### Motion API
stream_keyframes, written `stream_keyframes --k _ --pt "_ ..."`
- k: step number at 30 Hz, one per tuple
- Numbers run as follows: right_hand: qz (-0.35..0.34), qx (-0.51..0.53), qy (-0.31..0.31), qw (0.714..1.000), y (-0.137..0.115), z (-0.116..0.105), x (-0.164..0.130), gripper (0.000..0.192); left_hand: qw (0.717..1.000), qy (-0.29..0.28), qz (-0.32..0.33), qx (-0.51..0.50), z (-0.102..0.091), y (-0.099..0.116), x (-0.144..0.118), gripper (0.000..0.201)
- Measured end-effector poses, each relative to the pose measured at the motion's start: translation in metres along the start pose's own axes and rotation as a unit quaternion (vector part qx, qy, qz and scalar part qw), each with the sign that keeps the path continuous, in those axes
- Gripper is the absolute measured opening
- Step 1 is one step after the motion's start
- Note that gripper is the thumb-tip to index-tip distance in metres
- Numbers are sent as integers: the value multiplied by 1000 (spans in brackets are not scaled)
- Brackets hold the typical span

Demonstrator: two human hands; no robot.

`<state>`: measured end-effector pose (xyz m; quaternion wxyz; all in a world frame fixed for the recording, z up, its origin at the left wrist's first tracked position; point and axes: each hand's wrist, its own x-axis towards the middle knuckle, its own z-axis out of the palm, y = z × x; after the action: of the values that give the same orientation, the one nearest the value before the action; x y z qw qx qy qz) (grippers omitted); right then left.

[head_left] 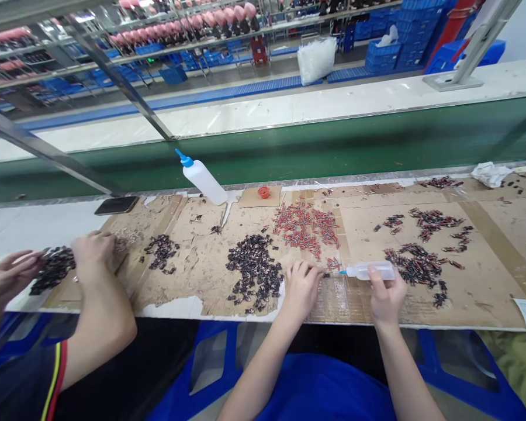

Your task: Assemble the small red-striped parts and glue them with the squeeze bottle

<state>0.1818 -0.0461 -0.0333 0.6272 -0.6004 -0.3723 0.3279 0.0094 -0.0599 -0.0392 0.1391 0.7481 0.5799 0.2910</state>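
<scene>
My right hand is wrapped round a small clear squeeze bottle, tipped sideways with its thin blue nozzle pointing left. Close to that nozzle, my left hand rests low over the cardboard, its fingers closed at a small dark part. Just beyond my left hand spreads a heap of small red parts. A pile of small black parts lies to the left of it, and a pile of dark and red pieces sits to the right of the bottle.
A co-worker's hands handle black parts at the left. A larger white bottle with a blue nozzle leans at the back, near a red cap. A phone and crumpled tissue lie along the back edge, before a green wall.
</scene>
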Motion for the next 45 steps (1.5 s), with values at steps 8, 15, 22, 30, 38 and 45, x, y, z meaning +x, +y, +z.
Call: stream_keyframes --k 8,15,22,30,38,45 --pt "-35 -48 -49 997 -8 7 -9 30 996 -25 -9 -80 -9 6 -2 25" --pt "-33 -99 -52 993 -4 5 -9 31 993 -25 -65 -96 -6 6 -1 19" --pt "-42 -119 -70 990 1 4 -9 34 992 -20 -70 -105 -5 5 1 20" --pt "-42 -150 -61 986 1 3 -9 37 991 -22 -82 -105 -5 6 2 20" --pt "-48 -127 -47 990 -4 4 -9 37 989 -19 -91 -111 -5 6 2 22" --pt "-58 -152 -75 984 -3 4 -9 34 988 -33 -104 -109 -5 6 2 20"
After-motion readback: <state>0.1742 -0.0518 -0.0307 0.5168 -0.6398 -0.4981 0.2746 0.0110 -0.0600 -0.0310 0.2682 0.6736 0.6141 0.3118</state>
